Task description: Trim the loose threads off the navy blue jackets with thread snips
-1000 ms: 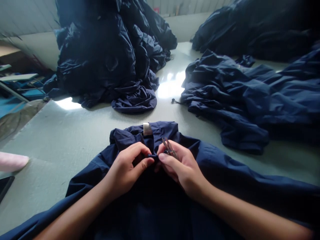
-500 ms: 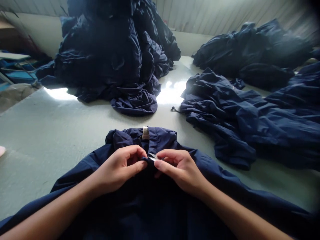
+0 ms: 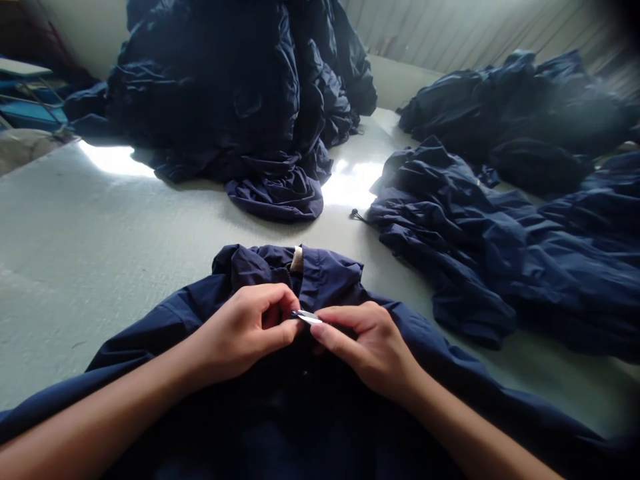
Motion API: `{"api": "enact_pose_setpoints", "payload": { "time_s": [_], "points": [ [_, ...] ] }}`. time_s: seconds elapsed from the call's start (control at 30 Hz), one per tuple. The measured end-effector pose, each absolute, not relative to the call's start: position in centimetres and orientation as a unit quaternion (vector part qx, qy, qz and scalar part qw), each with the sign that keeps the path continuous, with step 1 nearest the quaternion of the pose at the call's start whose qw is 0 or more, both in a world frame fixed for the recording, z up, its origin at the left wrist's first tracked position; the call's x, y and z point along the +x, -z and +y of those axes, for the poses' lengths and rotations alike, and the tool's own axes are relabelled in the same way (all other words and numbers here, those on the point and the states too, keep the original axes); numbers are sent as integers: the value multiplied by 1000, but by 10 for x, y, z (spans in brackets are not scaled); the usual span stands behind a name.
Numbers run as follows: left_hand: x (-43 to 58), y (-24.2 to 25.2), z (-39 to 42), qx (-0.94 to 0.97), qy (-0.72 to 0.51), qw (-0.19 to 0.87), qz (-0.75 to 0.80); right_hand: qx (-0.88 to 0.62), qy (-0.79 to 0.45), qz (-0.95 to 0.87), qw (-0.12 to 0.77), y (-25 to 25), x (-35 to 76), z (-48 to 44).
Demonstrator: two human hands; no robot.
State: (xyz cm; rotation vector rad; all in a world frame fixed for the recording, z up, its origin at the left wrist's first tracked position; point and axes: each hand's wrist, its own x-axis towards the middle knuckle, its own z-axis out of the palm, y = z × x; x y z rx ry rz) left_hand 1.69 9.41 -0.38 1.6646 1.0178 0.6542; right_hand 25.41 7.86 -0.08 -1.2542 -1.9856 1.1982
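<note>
A navy jacket [image 3: 330, 273] lies spread in front of me, its collar away from me and a pale label [image 3: 297, 259] at the neck. My left hand [image 3: 250, 330] pinches a small fold of the jacket near the front opening, below the collar. Held between the thumb and fingers of my right hand [image 3: 367, 340] are small silver thread snips [image 3: 308, 317], pointing left. Their blade tips meet the fabric at my left fingertips. The blades look nearly together; most of the handle is hidden in my hand.
A tall heap of navy garments [image 3: 210, 100] stands on the pale table [image 3: 165, 227] beyond the jacket. More navy garments [image 3: 465, 233] lie at the right, with another pile [image 3: 520, 107] behind. A dark cord end [image 3: 356, 214] sticks out there. Shelving [image 3: 30, 93] stands at far left.
The blades of the snips were apart and are now nearly together at the fabric edge. Both hands stay close together. The view has shifted and tilted slightly.
</note>
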Motion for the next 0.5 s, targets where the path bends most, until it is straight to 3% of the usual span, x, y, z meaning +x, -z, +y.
{"api": "enact_pose_setpoints", "payload": {
  "time_s": [0.5],
  "points": [
    [18,8,95,699,-283,507,418,-465,-436,-722,268,-2,251,78]
  ]
}}
